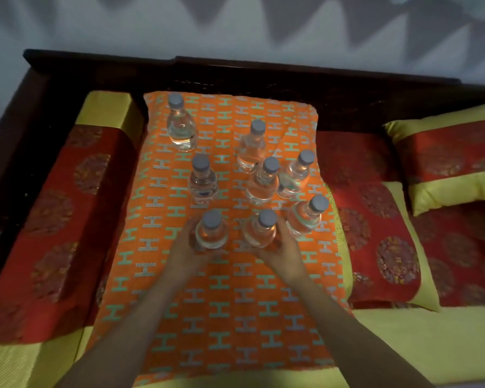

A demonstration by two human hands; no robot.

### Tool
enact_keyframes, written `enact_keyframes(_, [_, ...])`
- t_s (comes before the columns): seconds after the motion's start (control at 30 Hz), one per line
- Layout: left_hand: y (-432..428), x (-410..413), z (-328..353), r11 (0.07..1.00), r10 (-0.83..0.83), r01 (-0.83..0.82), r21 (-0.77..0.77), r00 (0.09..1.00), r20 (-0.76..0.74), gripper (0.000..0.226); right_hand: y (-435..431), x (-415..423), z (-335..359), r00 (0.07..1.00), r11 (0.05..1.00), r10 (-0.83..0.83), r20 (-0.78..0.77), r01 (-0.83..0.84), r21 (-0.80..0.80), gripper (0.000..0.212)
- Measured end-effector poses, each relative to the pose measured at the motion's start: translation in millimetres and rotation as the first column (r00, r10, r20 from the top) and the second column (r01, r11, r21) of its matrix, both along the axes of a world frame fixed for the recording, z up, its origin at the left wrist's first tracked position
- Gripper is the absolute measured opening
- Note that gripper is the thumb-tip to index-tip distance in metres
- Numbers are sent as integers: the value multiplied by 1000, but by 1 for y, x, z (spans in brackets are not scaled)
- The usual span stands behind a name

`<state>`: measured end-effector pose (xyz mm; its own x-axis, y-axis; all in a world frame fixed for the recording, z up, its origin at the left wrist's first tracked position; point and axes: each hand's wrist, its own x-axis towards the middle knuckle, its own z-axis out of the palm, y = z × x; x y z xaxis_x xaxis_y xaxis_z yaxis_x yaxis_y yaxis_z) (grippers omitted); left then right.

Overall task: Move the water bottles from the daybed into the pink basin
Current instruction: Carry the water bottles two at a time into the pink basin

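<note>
- While both hands are loaded at once, neither is free to steady anything that tips. My left hand (184, 249) is curled round the near-left water bottle (212, 233), and my right hand (282, 254) round the near-right water bottle (263, 232).
- Grip: my fingers wrap each bottle's lower body, with the shoulders and grey caps clear above. Each bottle stands upright at 12 o'clock from its wrist. I cannot tell whether the bases have left the cloth.
- Risk 1: the neighbour bottle (305, 217) stands just beside my right-hand bottle, at 2 o'clock from it. My fingers on that side are close to it, so drifting that way as I lift would likely knock it over.
- Risk 2: the orange patterned cloth (221, 303) lies over the daybed (235, 71) padding, which I judge to be soft footing. Dragging it could topple the three clustered bottles (263, 180) at 12 to 1 o'clock, which are touching or nearly so.
- Risk 3: the mid-left bottle (203, 177) stands near, at 12 o'clock from my left grip. I should lift straight up, not forward.
- Risk 4: the bottles are smooth clear plastic, full of water and held low, so one could slip or tilt in transit.
- Risk 5: the pink basin is not in view, so the carry starts blind.
- The far-left bottle (179, 127), at 11 o'clock, stands well apart.
</note>
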<state>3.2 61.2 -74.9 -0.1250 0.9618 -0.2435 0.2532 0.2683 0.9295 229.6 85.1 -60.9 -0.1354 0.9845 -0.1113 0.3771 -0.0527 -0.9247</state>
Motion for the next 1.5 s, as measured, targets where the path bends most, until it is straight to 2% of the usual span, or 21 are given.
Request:
enact_keyframes(0.2, [5,-4,-3,999,-33,33,-34,999,15,85,2,-1,-6,999,1000,-26,34,26,17,78])
enact_keyframes(0.4, [6,-6,7,996,-19,23,-80,999,40,81,4,-9,0,999,999,-43,-17,44,25,69])
enact_keyframes(0.57, [4,-14,26,996,-43,48,-79,997,61,70,2,-5,11,993,996,-69,-101,62,-72,69])
enact_keyframes(0.73, [-2,-21,43,994,1,3,-105,999,38,66,-4,6,34,986,988,-83,-146,62,-144,58])
enact_keyframes(0.87, [-10,-23,59,995,25,-16,-102,996,84,52,-16,26,55,972,976,-122,-201,81,-203,61])
enact_keyframes(1.0, [-13,-11,82,996,5,5,-88,994,111,40,-36,44,75,942,948,-261,-211,209,-242,66])
enact_keyframes(1.07, [-10,2,96,996,-28,38,-75,990,135,36,-48,56,87,917,926,-340,-209,287,-246,55])
enact_keyframes(1.17, [-4,27,118,992,-123,127,-13,978,167,51,-71,82,105,873,888,-443,-204,397,-233,38])
enact_keyframes(1.2, [-1,37,123,988,-150,152,5,971,186,50,-79,92,111,853,871,-480,-206,434,-230,36])
enact_keyframes(1.33, [0,87,137,965,-261,258,46,933,248,34,-121,139,137,774,796,-603,-191,570,-205,32])
enact_keyframes(1.4, [-6,125,148,943,-332,325,71,907,260,31,-151,169,151,716,736,-677,-170,655,-170,23])
enact_keyframes(1.5, [-19,179,161,892,-453,439,110,865,218,24,-192,209,168,629,641,-767,-121,760,-108,18])
